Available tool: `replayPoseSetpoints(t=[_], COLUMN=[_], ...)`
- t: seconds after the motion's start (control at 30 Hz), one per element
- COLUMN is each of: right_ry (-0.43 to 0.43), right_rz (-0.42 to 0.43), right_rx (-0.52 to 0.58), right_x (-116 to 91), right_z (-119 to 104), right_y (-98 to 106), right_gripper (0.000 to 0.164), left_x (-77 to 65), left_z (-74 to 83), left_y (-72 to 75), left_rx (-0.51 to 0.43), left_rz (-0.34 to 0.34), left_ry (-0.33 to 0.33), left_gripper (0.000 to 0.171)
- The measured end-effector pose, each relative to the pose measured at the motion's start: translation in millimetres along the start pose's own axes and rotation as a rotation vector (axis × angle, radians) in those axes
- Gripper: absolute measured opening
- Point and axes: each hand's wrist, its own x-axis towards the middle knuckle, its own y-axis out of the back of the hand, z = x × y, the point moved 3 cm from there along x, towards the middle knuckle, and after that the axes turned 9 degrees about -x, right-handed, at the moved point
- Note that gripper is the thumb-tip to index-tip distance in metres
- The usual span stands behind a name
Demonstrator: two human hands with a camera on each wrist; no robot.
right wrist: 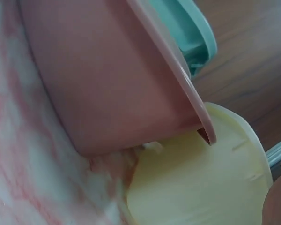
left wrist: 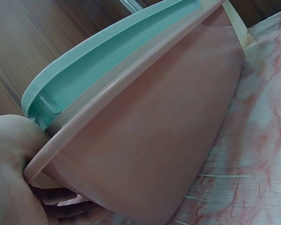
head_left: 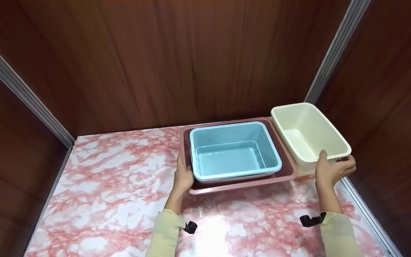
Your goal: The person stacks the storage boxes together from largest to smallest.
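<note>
A dusty-pink rectangular basin (head_left: 241, 186) sits on the table near the back wall, with a smaller light-blue tub (head_left: 232, 159) nested inside it. My left hand (head_left: 183, 178) grips the pink basin's left end; in the left wrist view the thumb side lies over the rim and the fingers reach beneath it. Against the basin's right side stands a cream tub (head_left: 314, 132). My right hand (head_left: 330, 171) holds that tub at its near right corner, thumb on the rim and fingers around the outside. A greyish band (left wrist: 84, 110) shows between blue and pink; what it belongs to, I cannot tell.
The red-and-white marbled table (head_left: 120, 192) extends to the left and front. Dark wood-grain panels (head_left: 177, 64) enclose it at the back and both sides, with metal strips (head_left: 337, 46) at the corners. The right panel stands close to the cream tub.
</note>
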Motion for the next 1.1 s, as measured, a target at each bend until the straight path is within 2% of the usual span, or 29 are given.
replayPoseSetpoints(t=[0.13,0.27,0.57,0.87,1.1], right_ry=[-0.120,-0.172,-0.124,-0.106,-0.084], right_rz=[-0.105,-0.163,-0.196,-0.227,-0.234], right_rx=[0.089,0.163,0.331,0.260,0.257], right_x=[7,11,12,10,8], right_z=[3,4,5,9,9], right_y=[-8,-13,-11,-5,-2], right_gripper=[0.094,0.097,0.092,0.091,0.089], left_x=[0.5,0.8,-0.2,-1.8,-1.5], left_z=[-0.3,0.2,-1.3,0.2,1.0], left_y=[-0.5,-0.9,-1.4,-0.2,1.0], left_rx=[-0.007,-0.023,-0.031,-0.014,-0.006], left_rz=[0.003,0.002,0.002,0.008,-0.004], left_ry=[0.000,0.015,0.023,0.011,-0.003], left_gripper=[0.068,0.068,0.068,0.068,0.069])
